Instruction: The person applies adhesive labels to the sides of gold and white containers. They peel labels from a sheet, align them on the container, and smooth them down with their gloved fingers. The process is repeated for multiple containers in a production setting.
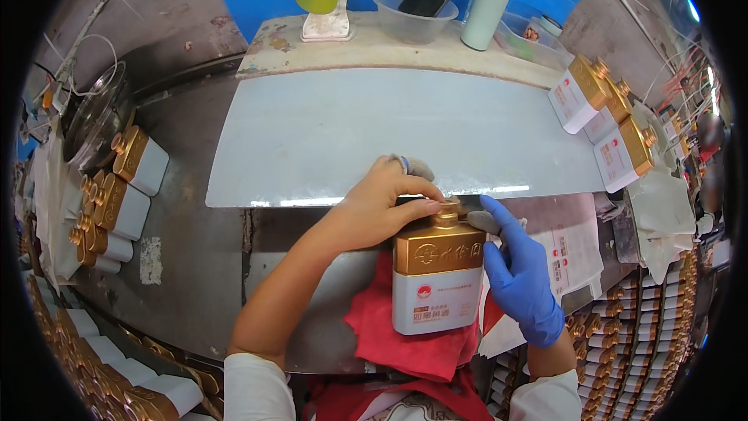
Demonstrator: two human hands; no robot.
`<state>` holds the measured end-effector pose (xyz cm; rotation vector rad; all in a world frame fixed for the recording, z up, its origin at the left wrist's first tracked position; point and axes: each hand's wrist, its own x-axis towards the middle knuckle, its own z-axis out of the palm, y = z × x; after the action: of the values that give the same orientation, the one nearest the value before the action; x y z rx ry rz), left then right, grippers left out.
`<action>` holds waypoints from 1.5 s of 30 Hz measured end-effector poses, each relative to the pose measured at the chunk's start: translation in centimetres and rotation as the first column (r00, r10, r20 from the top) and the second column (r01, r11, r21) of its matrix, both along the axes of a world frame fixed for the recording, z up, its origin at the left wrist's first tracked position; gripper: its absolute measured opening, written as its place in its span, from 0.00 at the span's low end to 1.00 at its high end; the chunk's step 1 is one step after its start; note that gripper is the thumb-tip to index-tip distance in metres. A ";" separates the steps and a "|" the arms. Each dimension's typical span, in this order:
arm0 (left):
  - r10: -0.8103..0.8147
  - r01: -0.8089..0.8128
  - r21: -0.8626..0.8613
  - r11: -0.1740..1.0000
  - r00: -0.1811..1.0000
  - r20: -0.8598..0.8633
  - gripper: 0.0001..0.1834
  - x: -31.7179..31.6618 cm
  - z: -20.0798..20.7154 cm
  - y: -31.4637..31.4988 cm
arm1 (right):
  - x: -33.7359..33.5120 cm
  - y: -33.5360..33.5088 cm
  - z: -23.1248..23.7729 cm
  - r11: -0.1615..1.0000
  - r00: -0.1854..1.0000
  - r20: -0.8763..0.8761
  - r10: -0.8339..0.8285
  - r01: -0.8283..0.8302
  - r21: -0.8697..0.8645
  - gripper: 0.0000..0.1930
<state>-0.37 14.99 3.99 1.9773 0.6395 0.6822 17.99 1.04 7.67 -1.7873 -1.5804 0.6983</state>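
Note:
In front of me a flat white bottle point(438, 300) with a gold shoulder and neck stands upright on a red cloth point(374, 324), its red-printed front toward me. My left hand point(387, 199) is bare apart from grey finger covers. Its thumb and forefinger close at the bottle's gold neck, while the other fingers reach behind and are partly hidden. My right hand point(520, 277) wears a blue glove, also with a grey finger cover. It grips the bottle's right side near the shoulder, the forefinger stretching up behind.
Beyond my hands lies a pale board point(382, 125). Similar bottles point(615, 152) stand at its right end, with more bottles point(125, 211) at the left. Printed sheets point(573, 250) lie right of the cloth. A green flask point(489, 8) and a plastic bowl point(413, 28) occupy the back ledge.

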 end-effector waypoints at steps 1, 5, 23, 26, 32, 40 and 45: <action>0.014 -0.013 0.040 0.999 1.000 -0.010 0.09 0.1 0.0 -0.2 | -0.7 -0.3 0.7 1.000 0.999 0.032 0.008 -0.009 0.023 0.29; -0.035 0.034 -0.025 0.999 0.998 -0.044 0.07 -0.5 2.1 -1.9 | -2.8 -4.2 2.2 0.991 0.991 0.118 0.064 -0.077 0.106 0.32; -0.160 0.135 0.139 0.981 0.968 0.195 0.09 -0.8 4.8 -10.1 | -6.4 -10.7 2.0 0.994 0.974 -0.209 -0.088 0.099 0.040 0.39; -0.190 0.153 0.173 0.973 0.956 0.222 0.08 -0.8 5.0 -10.5 | -4.0 -8.9 3.4 0.996 0.902 -0.432 0.006 -0.044 -0.077 0.39; -0.171 0.162 0.069 0.984 0.975 0.141 0.05 -1.1 5.1 -9.3 | -4.0 -9.4 3.3 0.999 0.975 -0.223 0.013 -0.020 -0.027 0.39; -0.093 0.118 -0.119 0.986 0.976 0.196 0.07 -1.1 3.6 -8.0 | -3.2 -9.4 -1.3 0.896 0.824 0.564 0.058 -0.292 0.334 0.38; -0.078 0.095 -0.050 0.994 0.958 0.275 0.11 -0.9 2.4 -7.1 | -1.6 -8.3 -1.0 0.842 0.513 0.846 0.145 -0.513 0.167 0.35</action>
<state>-1.28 7.94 6.35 1.7995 0.3997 0.8511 16.35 -7.24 6.65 -1.5317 -2.5085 -0.4265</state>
